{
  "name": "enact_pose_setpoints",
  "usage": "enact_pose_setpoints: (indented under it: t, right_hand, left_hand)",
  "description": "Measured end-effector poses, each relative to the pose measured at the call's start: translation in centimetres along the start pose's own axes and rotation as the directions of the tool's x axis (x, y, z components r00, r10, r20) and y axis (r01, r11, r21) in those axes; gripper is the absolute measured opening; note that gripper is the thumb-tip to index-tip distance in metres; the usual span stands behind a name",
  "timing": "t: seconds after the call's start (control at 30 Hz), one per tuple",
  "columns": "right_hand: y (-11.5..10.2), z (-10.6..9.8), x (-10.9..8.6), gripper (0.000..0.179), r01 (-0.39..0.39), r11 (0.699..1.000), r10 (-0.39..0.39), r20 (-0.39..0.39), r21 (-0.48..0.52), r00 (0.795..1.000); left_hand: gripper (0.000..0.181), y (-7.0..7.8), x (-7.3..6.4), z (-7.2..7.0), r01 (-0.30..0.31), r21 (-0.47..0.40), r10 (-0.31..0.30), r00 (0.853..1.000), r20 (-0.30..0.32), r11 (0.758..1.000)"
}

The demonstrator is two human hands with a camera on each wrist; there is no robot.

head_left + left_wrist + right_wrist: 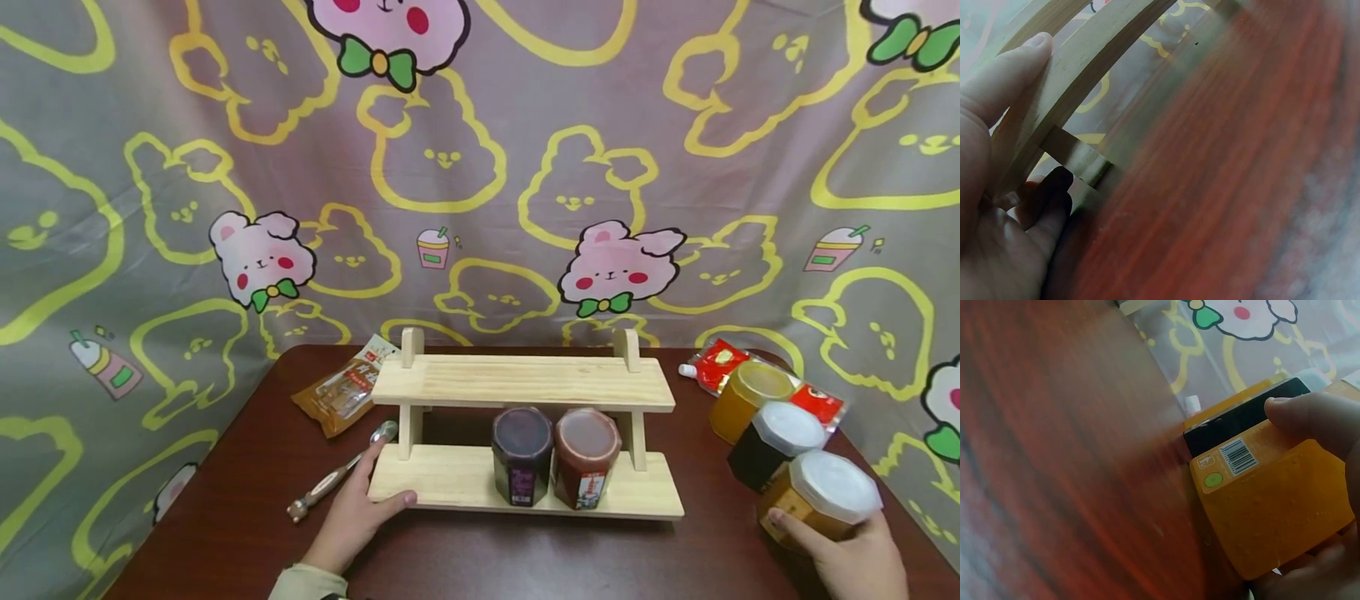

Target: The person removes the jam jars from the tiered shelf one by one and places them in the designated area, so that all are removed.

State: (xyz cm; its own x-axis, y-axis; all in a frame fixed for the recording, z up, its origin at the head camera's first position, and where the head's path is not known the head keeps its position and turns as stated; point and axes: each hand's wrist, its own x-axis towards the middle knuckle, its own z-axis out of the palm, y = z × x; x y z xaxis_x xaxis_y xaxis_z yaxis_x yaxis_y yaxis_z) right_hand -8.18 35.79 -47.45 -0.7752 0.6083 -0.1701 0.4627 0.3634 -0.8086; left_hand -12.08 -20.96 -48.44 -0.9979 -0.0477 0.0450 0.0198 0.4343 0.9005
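Note:
My left hand [358, 510] grips the left end of the lower board of a two-tier wooden shelf rack [517, 382]. In the left wrist view, the thumb [1019, 78] lies along the board and the other fingers bend beneath it. A dark purple jar [521, 457] and a reddish-brown jar [586, 458] stand side by side on that lower board. At the right, my right hand [855, 557] holds an amber jar [813, 504] with a white lid. The right wrist view shows the thumb over a barcode label [1239, 456] side of this jar.
Beyond the held jar are a black jar [757, 454] and a yellow jar [738, 408]. Red packets [720, 362] lie behind them. Left of the rack are a brown snack packet [337, 392] and a spoon [330, 482]. A patterned curtain [480, 183] hangs behind the table.

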Motion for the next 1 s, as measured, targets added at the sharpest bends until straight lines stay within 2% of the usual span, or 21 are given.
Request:
enact_pose_setpoints:
  t: [0.23,0.63,1.0]
  right_hand:
    - [0.19,0.22,0.46,0.104,0.023,0.999,-0.024,0.036,0.028,0.999]
    - [0.12,0.11,0.5,0.102,0.021,1.0,-0.022,0.033,0.008,0.999]
    - [0.07,0.16,0.37,0.103,0.011,1.0,-0.011,-0.016,0.008,1.0]
  left_hand:
    - [0.103,0.25,-0.16,-0.22,0.006,-0.015,-0.006,1.0,0.005,1.0]
    - [0.102,0.23,-0.19,-0.09,-0.01,0.001,0.01,1.0,0.004,1.0]
    - [0.107,0.06,0.05,0.02,0.028,-0.019,-0.027,1.0,0.002,0.999]
